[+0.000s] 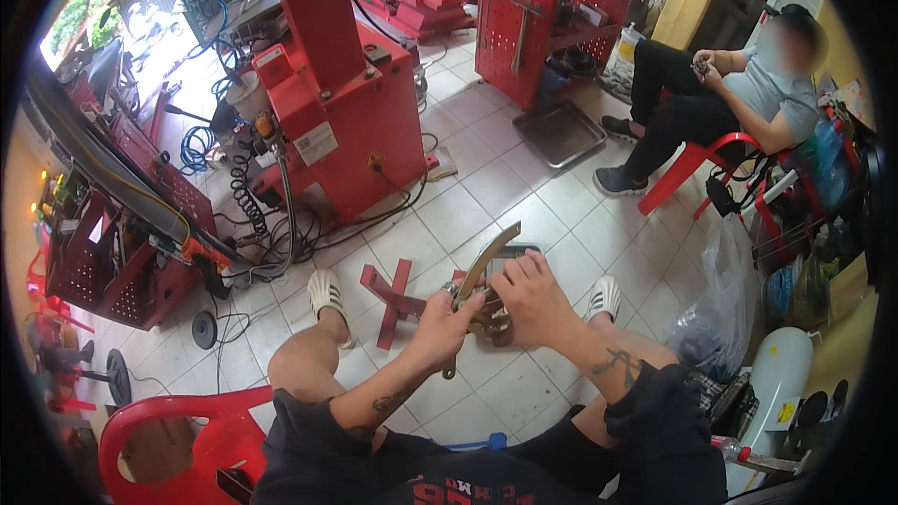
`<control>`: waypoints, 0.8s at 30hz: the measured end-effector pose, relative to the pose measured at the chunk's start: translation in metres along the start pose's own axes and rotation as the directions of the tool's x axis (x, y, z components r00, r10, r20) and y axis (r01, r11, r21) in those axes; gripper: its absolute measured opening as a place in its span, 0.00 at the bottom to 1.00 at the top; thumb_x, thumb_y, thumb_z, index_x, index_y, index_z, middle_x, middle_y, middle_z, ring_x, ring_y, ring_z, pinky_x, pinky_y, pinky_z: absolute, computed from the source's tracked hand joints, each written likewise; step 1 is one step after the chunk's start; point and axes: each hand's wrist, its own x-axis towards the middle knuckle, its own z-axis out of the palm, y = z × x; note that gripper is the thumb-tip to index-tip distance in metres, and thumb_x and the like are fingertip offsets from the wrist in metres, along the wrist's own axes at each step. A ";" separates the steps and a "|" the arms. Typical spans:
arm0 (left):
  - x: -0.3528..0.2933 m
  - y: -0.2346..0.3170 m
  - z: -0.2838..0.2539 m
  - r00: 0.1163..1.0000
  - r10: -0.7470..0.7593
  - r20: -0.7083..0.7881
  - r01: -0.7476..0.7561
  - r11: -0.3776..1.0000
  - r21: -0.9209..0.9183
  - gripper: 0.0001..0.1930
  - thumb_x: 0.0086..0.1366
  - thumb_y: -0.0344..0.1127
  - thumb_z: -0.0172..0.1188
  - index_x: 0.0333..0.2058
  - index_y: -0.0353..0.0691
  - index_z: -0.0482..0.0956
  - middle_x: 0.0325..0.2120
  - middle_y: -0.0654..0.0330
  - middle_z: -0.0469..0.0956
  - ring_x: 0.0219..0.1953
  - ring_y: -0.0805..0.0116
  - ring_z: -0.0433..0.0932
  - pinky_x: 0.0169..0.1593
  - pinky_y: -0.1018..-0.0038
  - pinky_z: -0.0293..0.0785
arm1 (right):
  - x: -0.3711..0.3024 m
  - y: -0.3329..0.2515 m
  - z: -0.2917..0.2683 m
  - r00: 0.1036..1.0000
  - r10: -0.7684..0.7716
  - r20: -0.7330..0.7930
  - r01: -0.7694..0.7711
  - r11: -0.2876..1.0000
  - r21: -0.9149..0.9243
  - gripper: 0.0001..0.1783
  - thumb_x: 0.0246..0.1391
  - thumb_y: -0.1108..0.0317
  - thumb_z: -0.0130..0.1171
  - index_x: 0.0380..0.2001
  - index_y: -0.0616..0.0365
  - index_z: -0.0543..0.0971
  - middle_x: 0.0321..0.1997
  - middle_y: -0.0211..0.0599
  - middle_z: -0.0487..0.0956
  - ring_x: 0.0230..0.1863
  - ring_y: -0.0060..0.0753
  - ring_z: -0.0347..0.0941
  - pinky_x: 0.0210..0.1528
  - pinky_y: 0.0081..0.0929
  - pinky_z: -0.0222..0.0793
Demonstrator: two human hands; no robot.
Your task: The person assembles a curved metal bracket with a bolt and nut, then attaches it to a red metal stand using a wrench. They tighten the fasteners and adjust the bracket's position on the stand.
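Observation:
My left hand [441, 325] grips a long, curved tan strip [488, 257]. Its upper end sweeps up to the right, and a narrow end with a hole shows below the hand. Close beside it, my right hand [535, 304] is closed, with its fingers bent down at a brownish metal part [493, 323]. My own fingers mostly cover that part, so its kind and exactly what the right fingers hold are hidden. Both hands are over the floor between my knees. Beneath and left of them stands a red metal frame [398, 304]; a grey tray [517, 251] partly shows behind the hands.
A tall red machine [346, 131] stands ahead left, with black cables [327, 236] at its base. Beyond lie a dark tray [561, 134] and a red tool cart [524, 28]. At right a seated person [762, 93] holds a small metal part. A plastic bag [720, 304] stands nearer.

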 end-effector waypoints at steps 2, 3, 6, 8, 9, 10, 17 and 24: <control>-0.015 -0.015 0.006 1.000 -0.014 -0.010 0.013 0.996 -0.089 0.19 0.77 0.37 0.52 0.61 0.33 0.68 0.52 0.58 0.76 0.49 0.69 0.80 0.54 0.72 0.78 | -0.013 -0.008 0.006 0.997 0.033 0.074 -0.036 0.999 0.032 0.41 0.24 0.52 0.77 0.47 0.52 0.75 0.43 0.38 0.71 0.51 0.43 0.69 0.64 0.51 0.59; -0.015 -0.012 0.007 0.999 -0.039 -0.004 0.038 0.991 -0.128 0.20 0.77 0.38 0.51 0.61 0.35 0.67 0.52 0.58 0.76 0.50 0.68 0.80 0.54 0.69 0.79 | -0.012 -0.007 0.005 0.997 0.027 0.078 -0.029 0.999 0.023 0.41 0.24 0.51 0.77 0.48 0.51 0.75 0.43 0.38 0.71 0.51 0.43 0.69 0.65 0.52 0.58; -0.016 0.003 0.010 0.994 -0.107 0.027 0.110 0.979 -0.169 0.20 0.77 0.40 0.51 0.63 0.40 0.65 0.53 0.58 0.75 0.51 0.66 0.80 0.51 0.64 0.83 | -0.012 -0.004 -0.001 0.999 0.028 0.044 -0.029 0.999 0.030 0.43 0.25 0.50 0.77 0.51 0.49 0.75 0.45 0.38 0.70 0.53 0.43 0.69 0.66 0.51 0.59; -0.017 0.010 0.011 0.989 -0.141 0.042 0.146 0.977 -0.158 0.21 0.77 0.41 0.51 0.63 0.42 0.65 0.53 0.58 0.75 0.52 0.66 0.81 0.48 0.63 0.84 | -0.013 -0.004 -0.002 0.999 0.032 -0.003 -0.031 0.997 0.068 0.44 0.25 0.50 0.77 0.52 0.49 0.74 0.45 0.38 0.70 0.54 0.43 0.69 0.66 0.51 0.58; -0.018 0.011 0.010 0.987 -0.152 0.045 0.157 0.976 -0.148 0.21 0.77 0.42 0.51 0.63 0.43 0.65 0.53 0.58 0.75 0.51 0.66 0.81 0.47 0.64 0.85 | -0.012 -0.004 -0.003 1.000 0.022 -0.004 -0.021 0.997 0.075 0.44 0.25 0.50 0.77 0.52 0.49 0.74 0.45 0.38 0.70 0.54 0.43 0.69 0.66 0.50 0.58; -0.019 0.013 0.010 0.985 -0.164 0.048 0.169 0.976 -0.137 0.20 0.77 0.42 0.51 0.63 0.44 0.65 0.54 0.58 0.75 0.51 0.67 0.81 0.45 0.65 0.86 | -0.012 -0.003 -0.006 1.000 0.012 -0.005 -0.011 0.997 0.081 0.45 0.25 0.50 0.77 0.52 0.49 0.74 0.45 0.38 0.70 0.54 0.43 0.69 0.66 0.49 0.58; -0.018 0.008 0.012 0.976 -0.214 0.023 0.216 0.973 -0.086 0.21 0.78 0.42 0.50 0.64 0.44 0.63 0.52 0.56 0.78 0.49 0.65 0.83 0.42 0.68 0.86 | -0.019 0.004 -0.009 0.991 -0.067 0.119 0.058 0.995 0.079 0.49 0.30 0.33 0.76 0.53 0.51 0.74 0.45 0.38 0.71 0.52 0.42 0.69 0.61 0.44 0.60; -0.018 0.013 0.003 0.970 -0.234 0.066 0.236 0.971 -0.028 0.19 0.78 0.43 0.49 0.61 0.41 0.66 0.49 0.54 0.82 0.47 0.65 0.84 0.40 0.70 0.84 | -0.017 0.004 -0.003 0.996 -0.026 0.087 0.009 0.983 0.186 0.50 0.30 0.28 0.73 0.50 0.53 0.76 0.42 0.38 0.73 0.49 0.43 0.70 0.60 0.44 0.60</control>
